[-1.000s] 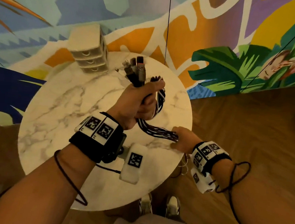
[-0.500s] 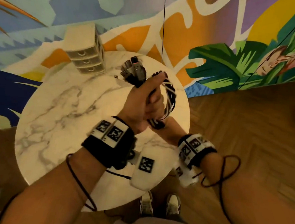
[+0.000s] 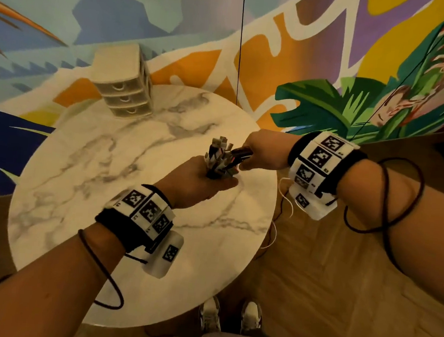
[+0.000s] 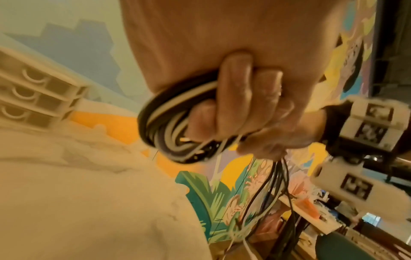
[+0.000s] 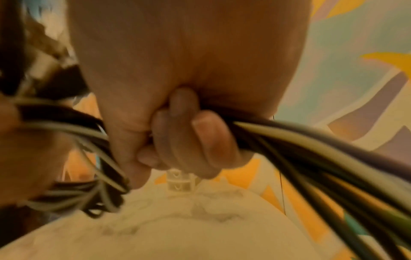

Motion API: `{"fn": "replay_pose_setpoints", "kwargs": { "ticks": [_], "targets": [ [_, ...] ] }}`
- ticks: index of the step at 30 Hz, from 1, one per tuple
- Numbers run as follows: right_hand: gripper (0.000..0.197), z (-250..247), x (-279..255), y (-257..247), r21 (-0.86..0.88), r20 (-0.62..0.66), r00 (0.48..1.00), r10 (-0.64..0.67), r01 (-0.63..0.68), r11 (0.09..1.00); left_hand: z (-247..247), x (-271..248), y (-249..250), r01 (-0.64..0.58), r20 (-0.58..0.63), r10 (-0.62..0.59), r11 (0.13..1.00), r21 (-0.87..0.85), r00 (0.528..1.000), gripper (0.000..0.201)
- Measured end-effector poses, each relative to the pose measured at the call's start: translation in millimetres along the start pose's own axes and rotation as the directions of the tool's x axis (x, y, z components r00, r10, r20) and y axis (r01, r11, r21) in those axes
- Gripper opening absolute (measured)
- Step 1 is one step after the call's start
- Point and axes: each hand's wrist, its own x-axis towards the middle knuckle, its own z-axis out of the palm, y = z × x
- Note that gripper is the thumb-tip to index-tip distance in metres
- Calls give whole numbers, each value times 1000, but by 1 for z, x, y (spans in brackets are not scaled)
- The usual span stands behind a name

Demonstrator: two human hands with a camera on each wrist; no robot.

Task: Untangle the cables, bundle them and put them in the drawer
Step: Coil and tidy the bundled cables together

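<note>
Round marble table (image 3: 87, 184), both hands gripping smooth coiled cables (image 4: 169, 123)

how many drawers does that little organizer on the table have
3. The drawer unit stands at the far left of the marble table, its drawers stacked: top drawer, middle drawer, bottom drawer. All appear closed.
</note>
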Motion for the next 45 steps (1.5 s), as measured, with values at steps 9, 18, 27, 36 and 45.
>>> {"fn": "replay_pose_setpoints", "kwargs": {
  "ticks": [9, 18, 27, 36, 45],
  "targets": [
    [28, -6, -9, -28, 475, -243, 968, 56, 69, 877, 0, 23, -13, -121, -452, 237, 955, 271, 860, 18],
    [21, 7, -22, -46, 718, -327, 944, 47, 215, 662, -15, 39, -10, -49, -590, -84, 977, -206, 803, 34],
    [29, 19, -23, -61, 867, -269, 959, 94, 198, 458, -7, 29, 3, -154, -441, -153, 796, -585, 884, 24],
    [15, 28, -28, -68, 799, -352, 936, 24, 287, 529, -11, 37, 17, -177, -362, -102, 731, -659, 927, 35],
    [33, 64, -34, -45, 807, -156, 985, -72, 169, 566, -18, 43, 47, -306, -429, -79, 587, -749, 900, 12]
  ]
}}
